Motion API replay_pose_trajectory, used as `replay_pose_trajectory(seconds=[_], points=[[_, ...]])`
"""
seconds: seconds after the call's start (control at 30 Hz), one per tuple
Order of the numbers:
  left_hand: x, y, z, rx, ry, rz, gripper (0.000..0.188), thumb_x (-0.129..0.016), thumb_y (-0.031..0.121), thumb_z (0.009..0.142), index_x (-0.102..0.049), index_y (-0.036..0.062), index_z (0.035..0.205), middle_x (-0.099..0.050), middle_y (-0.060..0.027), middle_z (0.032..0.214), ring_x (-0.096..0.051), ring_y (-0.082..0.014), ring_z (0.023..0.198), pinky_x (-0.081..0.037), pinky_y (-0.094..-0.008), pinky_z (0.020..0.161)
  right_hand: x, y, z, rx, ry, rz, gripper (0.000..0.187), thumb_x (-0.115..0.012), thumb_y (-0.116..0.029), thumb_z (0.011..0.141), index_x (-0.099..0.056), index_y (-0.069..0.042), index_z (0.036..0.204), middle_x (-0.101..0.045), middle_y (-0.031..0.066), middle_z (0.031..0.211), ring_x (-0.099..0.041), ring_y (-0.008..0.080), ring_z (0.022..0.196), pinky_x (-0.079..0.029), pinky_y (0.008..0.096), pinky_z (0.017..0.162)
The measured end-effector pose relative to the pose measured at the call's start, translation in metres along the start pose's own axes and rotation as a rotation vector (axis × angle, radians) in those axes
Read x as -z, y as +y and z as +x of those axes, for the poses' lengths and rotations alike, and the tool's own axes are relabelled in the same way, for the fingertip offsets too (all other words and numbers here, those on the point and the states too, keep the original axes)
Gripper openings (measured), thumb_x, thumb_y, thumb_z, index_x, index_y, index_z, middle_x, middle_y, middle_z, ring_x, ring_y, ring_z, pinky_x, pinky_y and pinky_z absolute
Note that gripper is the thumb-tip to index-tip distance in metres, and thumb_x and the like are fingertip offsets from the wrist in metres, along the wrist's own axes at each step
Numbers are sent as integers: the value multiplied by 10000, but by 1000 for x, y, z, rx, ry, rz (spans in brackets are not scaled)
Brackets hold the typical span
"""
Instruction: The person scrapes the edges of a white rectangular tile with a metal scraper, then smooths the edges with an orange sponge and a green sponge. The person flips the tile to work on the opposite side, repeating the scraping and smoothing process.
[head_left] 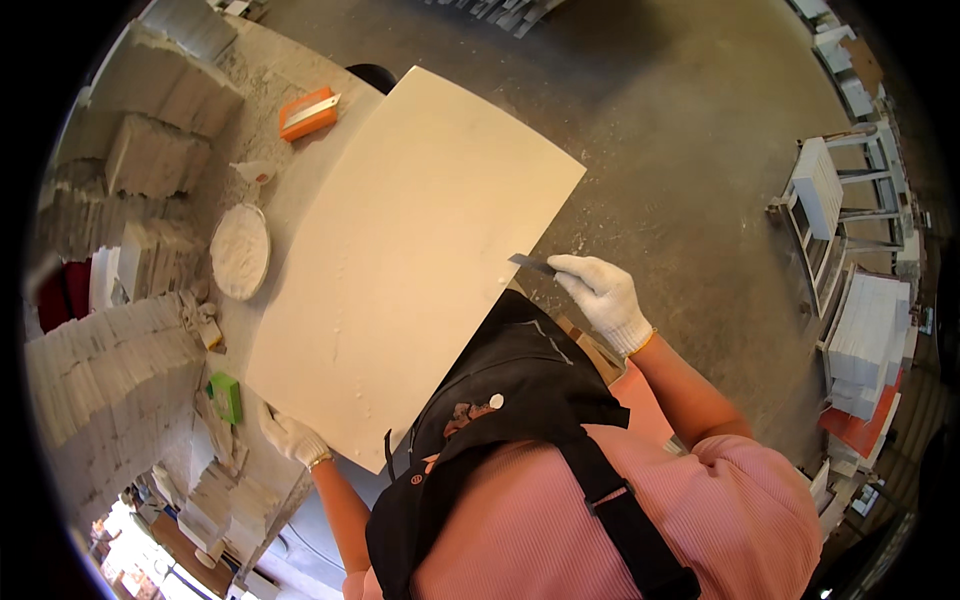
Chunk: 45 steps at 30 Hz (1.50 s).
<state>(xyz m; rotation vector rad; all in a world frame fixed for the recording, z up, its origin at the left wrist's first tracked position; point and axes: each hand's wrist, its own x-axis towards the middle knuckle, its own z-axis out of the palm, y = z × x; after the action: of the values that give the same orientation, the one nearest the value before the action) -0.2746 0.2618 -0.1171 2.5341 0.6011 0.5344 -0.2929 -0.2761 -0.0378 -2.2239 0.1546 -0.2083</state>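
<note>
A large white rectangular panel (pixel 400 250) lies tilted across the work table, its near right edge close to my apron. My right hand (pixel 602 295), in a white knitted glove, pinches a thin grey scraper blade (pixel 532 264), whose tip is at the panel's right edge. At the panel's lower left edge, my gloved left hand (pixel 292 440) grips the border; some of its fingers are hidden. Small white crumbs dot the panel's surface near that side and at the right edge.
On the dusty table (pixel 290 65) are a round tub of white powder (pixel 240 252), an orange block (pixel 308 115) with a pale blade on top, and a green block (pixel 225 397). Stacked slabs (pixel 110 370) line the left. Racks with white pieces (pixel 820 190) stand at right.
</note>
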Motion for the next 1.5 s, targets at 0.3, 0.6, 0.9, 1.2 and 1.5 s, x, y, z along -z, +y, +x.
replay_pose_trajectory(seconds=[0.3, 0.6, 0.9, 1.2, 1.5], points=[[-5, 3, 0, 59, -50, -119, 379, -418, -9, 977, -548, -126, 1313, -625, -224, 1285, -607, -299, 1160, -455, -373, 1047, -3, 4, 7, -118, -5, 106, 233, -698, -44, 914, -718, -60, 1146, -735, 112, 982, -701, 181, 827, -543, 290, 739], [-5, 10, 5, 101, -27, 3, 320, -532, 69, 1001, -589, -74, 1281, -643, -178, 1224, -622, -277, 1095, -481, -354, 997, 2, 8, 29, -23, -88, -203, 212, -714, -184, 876, -733, -202, 1086, -651, 63, 804, -659, 265, 742, -520, 377, 657], [-4, 7, -3, 39, 45, -2, 289, -546, 66, 992, -612, -35, 1255, -653, -164, 1194, -623, -295, 1094, -481, -363, 1002, 15, 5, 57, -105, -275, -63, 230, -725, -148, 871, -732, -127, 1100, -718, 82, 950, -693, 230, 825, -540, 329, 725], [-3, 23, 0, 94, 34, 8, 261, -539, 59, 975, -627, -40, 1200, -673, -152, 1126, -628, -295, 1036, -485, -359, 958, 25, -13, 112, -614, -390, 428, 307, -710, -131, 900, -713, 6, 1176, -710, 53, 966, -616, 100, 764, -514, 266, 720], [-3, 24, 0, 130, 17, -1, 259, -565, 85, 980, -632, -25, 1205, -666, -158, 1193, -625, -281, 1084, -488, -359, 967, -13, -24, 158, -602, -630, 504, 212, -684, -223, 930, -682, -32, 1022, -651, 7, 923, -574, 91, 845, -480, 256, 777]])
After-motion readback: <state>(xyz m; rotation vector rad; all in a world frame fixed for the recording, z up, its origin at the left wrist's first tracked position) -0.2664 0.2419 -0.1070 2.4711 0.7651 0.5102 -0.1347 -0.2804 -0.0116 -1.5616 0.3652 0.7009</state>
